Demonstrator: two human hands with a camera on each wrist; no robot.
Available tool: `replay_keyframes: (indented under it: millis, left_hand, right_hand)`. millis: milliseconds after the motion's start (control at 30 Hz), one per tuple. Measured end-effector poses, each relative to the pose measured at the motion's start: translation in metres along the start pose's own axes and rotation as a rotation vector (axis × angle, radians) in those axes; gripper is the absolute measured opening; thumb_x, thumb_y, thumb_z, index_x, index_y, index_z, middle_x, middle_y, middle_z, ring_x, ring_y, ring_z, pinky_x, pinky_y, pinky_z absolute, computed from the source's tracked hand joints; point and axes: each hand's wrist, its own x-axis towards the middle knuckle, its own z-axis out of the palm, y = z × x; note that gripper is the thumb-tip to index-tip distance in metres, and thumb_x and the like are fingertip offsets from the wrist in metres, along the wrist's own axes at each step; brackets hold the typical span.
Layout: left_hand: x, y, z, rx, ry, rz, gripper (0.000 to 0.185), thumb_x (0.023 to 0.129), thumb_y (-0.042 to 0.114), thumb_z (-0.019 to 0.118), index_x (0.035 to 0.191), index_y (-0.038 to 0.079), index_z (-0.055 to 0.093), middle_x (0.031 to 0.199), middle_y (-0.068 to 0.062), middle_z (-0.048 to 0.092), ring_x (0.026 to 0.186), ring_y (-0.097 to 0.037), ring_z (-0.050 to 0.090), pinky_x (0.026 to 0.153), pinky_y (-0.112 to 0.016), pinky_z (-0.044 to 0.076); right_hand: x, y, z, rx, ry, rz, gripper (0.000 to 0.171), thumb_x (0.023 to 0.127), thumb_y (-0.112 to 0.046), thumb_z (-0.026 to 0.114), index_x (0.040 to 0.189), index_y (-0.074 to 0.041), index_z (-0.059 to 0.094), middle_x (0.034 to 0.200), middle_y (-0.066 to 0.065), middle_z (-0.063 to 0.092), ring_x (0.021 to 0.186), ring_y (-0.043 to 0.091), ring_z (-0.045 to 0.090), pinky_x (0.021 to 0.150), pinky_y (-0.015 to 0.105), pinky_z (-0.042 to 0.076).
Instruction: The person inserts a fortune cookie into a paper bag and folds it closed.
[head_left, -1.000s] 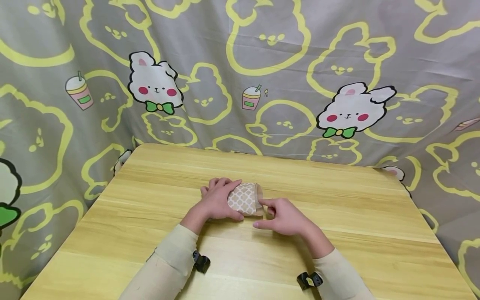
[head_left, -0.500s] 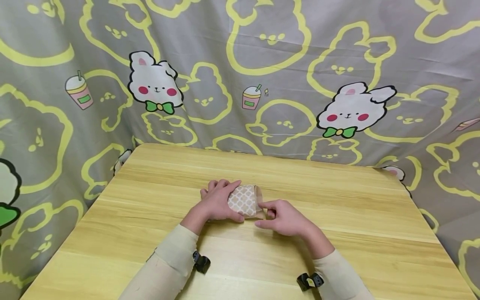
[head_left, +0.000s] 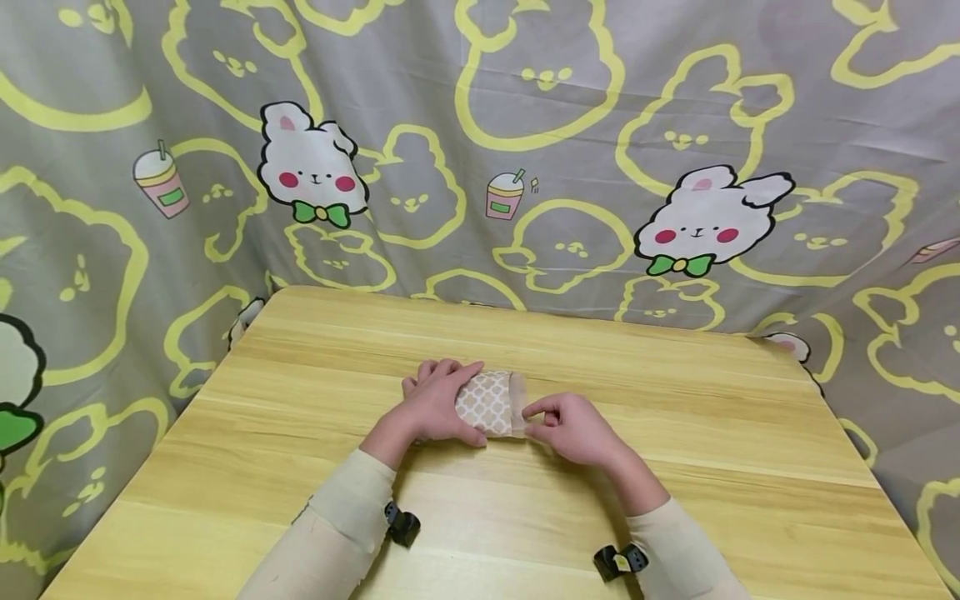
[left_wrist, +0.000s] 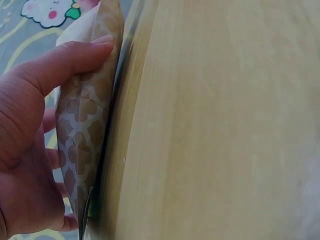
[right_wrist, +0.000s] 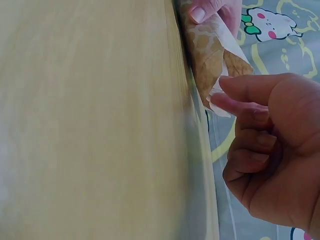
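A small paper bag [head_left: 486,403] with a brown and white lattice print lies on its side in the middle of the wooden table [head_left: 690,417]. My left hand [head_left: 459,403] grips its left part, thumb on the near side and fingers over the far side; the left wrist view shows that thumb pressed on the bag [left_wrist: 85,135]. My right hand [head_left: 534,416] is at the bag's right, open end, where thumb and forefinger pinch the pale edge strip. In the right wrist view the right hand [right_wrist: 221,94] holds that white edge of the bag [right_wrist: 205,55].
A grey cloth [head_left: 525,125] printed with yellow outlines and white rabbits hangs behind and around the table. Black wrist-camera mounts [head_left: 402,525] sit on both cream sleeves. The table's far edge lies close behind the bag.
My right hand has slid slightly left and up onto the bag's open end, and its fingers have closed on the pale edge, which now lies flatter. The left hand has stayed put.
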Motion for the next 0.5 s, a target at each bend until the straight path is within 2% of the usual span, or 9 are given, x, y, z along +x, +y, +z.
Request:
replay_keyframes:
  millis: [200,400,500]
  left_hand:
    - [0.0003,0.0005,0.0003,-0.006,0.003,0.007,0.111,0.05,0.063,0.082,0.146,0.036,0.033,0.132,0.001,0.04,0.121,-0.027,0.026,0.087,-0.05,0.024]
    - [0.0,0.0012,-0.0001,-0.027,0.0,0.025,0.112,0.05,0.061,0.083,0.146,0.034,0.033,0.133,-0.001,0.04,0.121,-0.028,0.026,0.086,-0.051,0.023]
    - [-0.0002,0.0014,-0.0002,-0.031,0.002,0.03,0.111,0.05,0.06,0.083,0.146,0.034,0.034,0.133,-0.001,0.04,0.122,-0.029,0.026,0.086,-0.05,0.024]
  right_hand:
    - [0.0007,0.0013,0.0005,0.025,0.02,0.025,0.01,0.085,-0.017,0.069,0.093,-0.013,0.074,0.05,-0.004,0.039,0.042,0.008,0.035,0.043,0.024,0.033]
    - [0.0018,-0.0002,0.0013,0.041,0.02,0.076,0.011,0.087,-0.018,0.065,0.083,-0.015,0.074,0.053,-0.002,0.052,0.045,0.009,0.042,0.045,0.028,0.038]
    - [0.0033,0.0001,0.0025,0.057,0.016,0.073,0.012,0.086,-0.02,0.066,0.079,-0.015,0.075,0.058,-0.001,0.057,0.047,0.009,0.044,0.046,0.028,0.039]
